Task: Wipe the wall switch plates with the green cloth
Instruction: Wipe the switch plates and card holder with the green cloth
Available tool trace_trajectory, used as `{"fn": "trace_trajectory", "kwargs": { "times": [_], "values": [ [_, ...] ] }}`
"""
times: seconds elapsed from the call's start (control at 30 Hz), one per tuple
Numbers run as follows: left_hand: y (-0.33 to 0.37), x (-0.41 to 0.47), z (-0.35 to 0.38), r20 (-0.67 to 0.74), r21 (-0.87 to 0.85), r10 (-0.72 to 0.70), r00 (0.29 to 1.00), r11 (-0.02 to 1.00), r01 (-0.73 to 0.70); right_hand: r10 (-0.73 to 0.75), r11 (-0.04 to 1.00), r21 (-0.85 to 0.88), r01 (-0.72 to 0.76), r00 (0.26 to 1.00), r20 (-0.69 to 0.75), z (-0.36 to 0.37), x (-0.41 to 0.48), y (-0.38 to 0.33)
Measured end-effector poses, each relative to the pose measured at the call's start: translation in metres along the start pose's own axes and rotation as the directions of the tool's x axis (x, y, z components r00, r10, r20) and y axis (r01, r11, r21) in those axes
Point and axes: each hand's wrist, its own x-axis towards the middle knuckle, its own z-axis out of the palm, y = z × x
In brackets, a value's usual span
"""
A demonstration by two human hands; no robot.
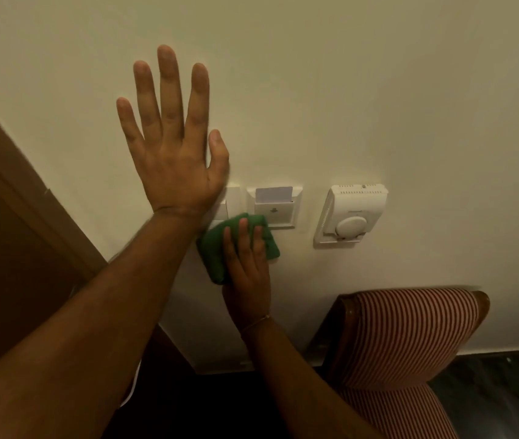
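Observation:
My left hand [172, 147] lies flat against the cream wall with its fingers spread, above and left of the plates. It hides most of a white switch plate [232, 201]. My right hand [247, 264] presses a folded green cloth [217, 248] to the wall just below that plate, and the cloth overlaps the lower left corner of the key-card holder plate [275, 207]. A card stands in the holder's slot. A white thermostat [351, 213] with a round dial is mounted further right, apart from both hands.
A brown wooden door frame [23, 191] runs diagonally at the left. A chair with red and white striped upholstery [410, 337] stands against the wall below the thermostat. A white skirting board [220, 364] meets the dark floor beneath.

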Motion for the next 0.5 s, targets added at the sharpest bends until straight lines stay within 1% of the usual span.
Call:
{"fn": "trace_trajectory", "kwargs": {
  "times": [0.1,0.17,0.27,0.33,0.4,0.43,0.47,0.5],
  "values": [
    [0.004,0.002,-0.012,0.099,-0.019,-0.023,0.995,1.0,0.025,-0.015,0.999,0.048,0.014,1.0,0.022,-0.03,-0.004,-0.005],
    [0.007,0.002,-0.02,0.174,-0.028,-0.04,0.984,0.999,0.045,-0.006,0.999,0.05,0.007,1.0,-0.029,-0.056,-0.012,-0.008],
    [0.019,-0.024,-0.036,0.262,-0.019,-0.094,0.961,0.995,0.103,0.067,0.998,0.012,-0.066,0.991,-0.118,-0.101,-0.034,-0.001],
    [0.041,-0.073,-0.054,0.327,-0.03,-0.125,0.937,0.989,0.143,0.11,0.994,-0.003,-0.111,0.987,-0.117,-0.129,-0.052,0.012],
    [0.07,-0.143,-0.08,0.407,-0.056,-0.095,0.909,0.99,0.129,0.148,0.989,-0.004,-0.149,0.986,-0.076,-0.152,-0.076,0.029],
    [0.087,-0.182,-0.095,0.467,-0.068,-0.07,0.882,0.991,0.114,0.164,0.986,-0.009,-0.164,0.985,-0.053,-0.16,-0.091,0.04],
    [0.103,-0.218,-0.11,0.539,-0.077,-0.055,0.841,0.99,0.115,0.18,0.983,-0.018,-0.181,0.983,-0.026,-0.167,-0.109,0.053],
    [0.119,-0.25,-0.123,0.613,-0.079,-0.067,0.787,0.986,0.145,0.213,0.977,-0.032,-0.212,0.977,0.007,-0.173,-0.128,0.067]
  ]
}}
